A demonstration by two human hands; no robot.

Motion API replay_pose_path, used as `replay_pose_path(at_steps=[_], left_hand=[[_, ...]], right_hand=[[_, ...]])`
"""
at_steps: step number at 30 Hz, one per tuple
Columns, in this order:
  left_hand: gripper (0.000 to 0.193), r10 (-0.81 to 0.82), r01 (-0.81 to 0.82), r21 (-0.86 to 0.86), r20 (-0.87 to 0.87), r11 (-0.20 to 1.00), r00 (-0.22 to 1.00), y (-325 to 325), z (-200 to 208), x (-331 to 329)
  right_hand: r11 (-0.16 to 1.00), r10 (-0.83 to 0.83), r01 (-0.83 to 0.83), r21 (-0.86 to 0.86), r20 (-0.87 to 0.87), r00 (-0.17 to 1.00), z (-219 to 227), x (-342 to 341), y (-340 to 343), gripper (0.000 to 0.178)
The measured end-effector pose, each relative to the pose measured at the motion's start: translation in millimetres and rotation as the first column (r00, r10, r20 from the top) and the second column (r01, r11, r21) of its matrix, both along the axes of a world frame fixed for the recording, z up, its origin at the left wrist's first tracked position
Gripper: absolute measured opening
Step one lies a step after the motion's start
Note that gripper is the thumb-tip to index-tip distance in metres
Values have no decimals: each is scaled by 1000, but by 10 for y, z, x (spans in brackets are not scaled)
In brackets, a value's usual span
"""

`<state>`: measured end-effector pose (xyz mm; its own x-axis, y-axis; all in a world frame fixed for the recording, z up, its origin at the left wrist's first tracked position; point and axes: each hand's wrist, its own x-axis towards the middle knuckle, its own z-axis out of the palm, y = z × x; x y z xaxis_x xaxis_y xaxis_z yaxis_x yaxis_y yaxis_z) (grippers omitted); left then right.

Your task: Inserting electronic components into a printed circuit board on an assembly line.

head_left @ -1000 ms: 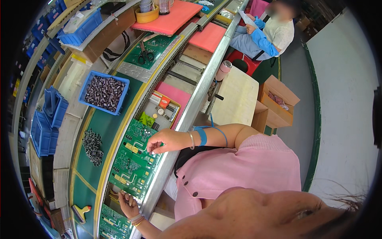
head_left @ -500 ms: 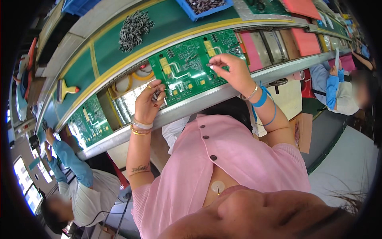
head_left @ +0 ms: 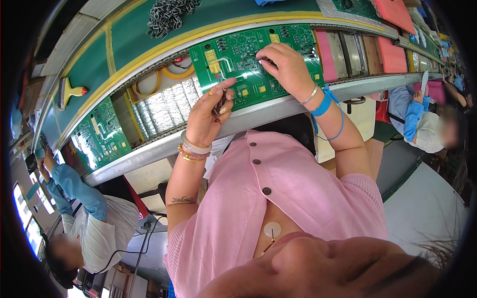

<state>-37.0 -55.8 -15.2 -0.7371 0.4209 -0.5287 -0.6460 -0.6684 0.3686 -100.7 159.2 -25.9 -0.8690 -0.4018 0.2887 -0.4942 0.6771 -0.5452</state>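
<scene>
A large green circuit board (head_left: 251,93) lies across the metal rail of the line in front of me. My left hand (head_left: 211,110) is over its near left part, with the index finger stretched along the board. The other fingers curl around several small dark electronic components (head_left: 217,106). Above the middle of the board, my right hand (head_left: 287,69) has thumb and forefinger pinched together. What sits between those fingertips is too small to make out. A blue wrist strap (head_left: 324,105) circles the right wrist.
A second green board (head_left: 102,134) lies farther left on the rail. Beyond the rail are a pile of metal-legged components (head_left: 171,16) and a yellow-handled brush (head_left: 69,93). Rolls of yellow tape (head_left: 176,73) sit between the boards. Co-workers sit at left (head_left: 97,218) and right (head_left: 422,119).
The view has shifted. My left hand has moved right, onto the board, and its index finger has straightened. My right hand has shifted slightly left over the board, still pinched.
</scene>
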Motion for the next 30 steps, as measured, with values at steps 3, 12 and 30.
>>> replay_pose_path(at_steps=[3,12,30], left_hand=[[35,-49,48,-9,-94,999,994,-17,-64,4],[37,-40,34,-55,-101,998,994,74,-90,42],[32,64,-66,81,21,995,998,161,-95,82]], right_hand=[[1000,16,-16,16,-25,1000,18,-3,-10,14],[997,40,-31,77,-109,993,87,13,-81,20],[977,-182,193,-86,119,976,41,244,-66,9]])
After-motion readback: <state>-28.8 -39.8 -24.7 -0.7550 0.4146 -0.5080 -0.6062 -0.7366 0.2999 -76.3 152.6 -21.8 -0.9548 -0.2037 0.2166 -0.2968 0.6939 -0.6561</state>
